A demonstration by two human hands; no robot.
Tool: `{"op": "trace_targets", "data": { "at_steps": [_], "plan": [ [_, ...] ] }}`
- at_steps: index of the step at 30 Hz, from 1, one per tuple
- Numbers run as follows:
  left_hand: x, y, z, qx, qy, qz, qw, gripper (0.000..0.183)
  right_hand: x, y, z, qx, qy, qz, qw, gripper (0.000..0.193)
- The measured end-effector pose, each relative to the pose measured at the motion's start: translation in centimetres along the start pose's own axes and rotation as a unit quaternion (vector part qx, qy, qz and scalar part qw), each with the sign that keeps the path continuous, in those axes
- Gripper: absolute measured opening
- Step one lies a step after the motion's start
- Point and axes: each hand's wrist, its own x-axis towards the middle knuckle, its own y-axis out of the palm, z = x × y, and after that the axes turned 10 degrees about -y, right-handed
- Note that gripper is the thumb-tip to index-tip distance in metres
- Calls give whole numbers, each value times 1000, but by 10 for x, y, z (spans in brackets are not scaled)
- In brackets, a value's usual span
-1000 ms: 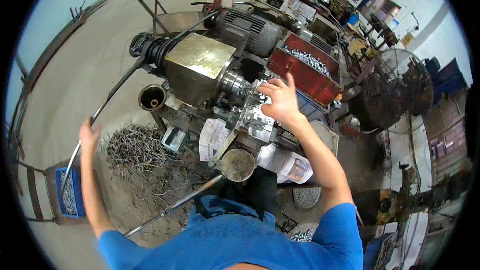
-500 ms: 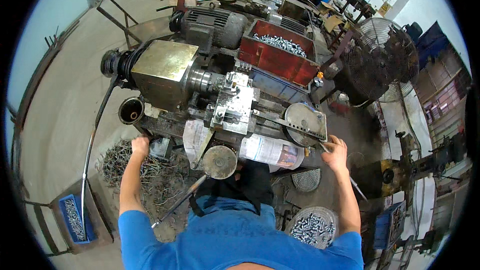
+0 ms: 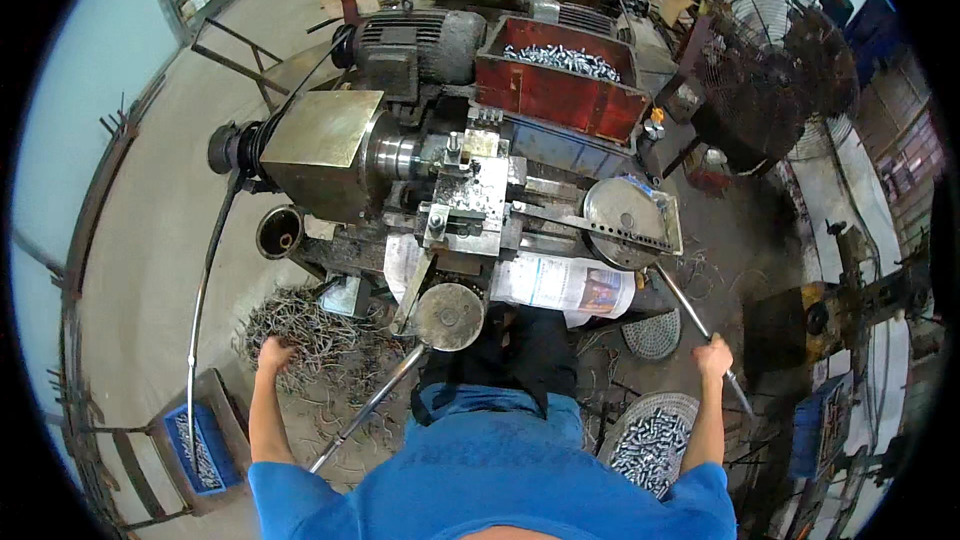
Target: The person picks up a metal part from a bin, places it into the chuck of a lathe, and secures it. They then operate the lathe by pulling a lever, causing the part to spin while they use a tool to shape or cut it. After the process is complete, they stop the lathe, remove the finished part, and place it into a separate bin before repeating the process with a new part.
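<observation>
At the far left, a blue tray (image 3: 225,455) is filled with small metal pieces, and the lower end of a long rod (image 3: 205,290) is seen over it. Next, the left hand (image 3: 277,353) is held out in front of a tangled heap of metal shavings (image 3: 325,340); its fingers are loosely curled, and whether anything is held in them cannot be told. Beyond the heap, a round cup (image 3: 280,232) is placed beside the machine, whose box-shaped housing (image 3: 320,130) is topped by a flat plate. In the middle, a small round wheel (image 3: 450,317) is seen at the near side, with a metal slide (image 3: 470,195) behind it. To the right, a printed paper (image 3: 565,285) is spread along the near edge, and a red box (image 3: 530,90) is heaped with metal pieces at the back. A larger wheel (image 3: 622,210) is mounted at the machine's right end, and from beneath it a lever (image 3: 683,302) is slanted down to the right. The lever is gripped near its lower part by the right hand (image 3: 713,355), whose fingers are closed around it. Farther right, a large fan (image 3: 770,80) is seen
</observation>
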Motion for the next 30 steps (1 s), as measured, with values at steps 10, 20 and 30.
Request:
{"op": "trace_targets", "data": {
  "at_steps": [10,20,30],
  "plan": [
    [-28,19,47,-139,-46,64,987,18,-143,-51,119,275,27,45,960,31],
    [-9,17,-24,-85,61,22,994,14,-155,-69,144,368,24,38,929,36],
    [-1,-5,-91,-1,123,15,992,25,-7,-23,2,-82,-28,90,992,43]
  ]
}}
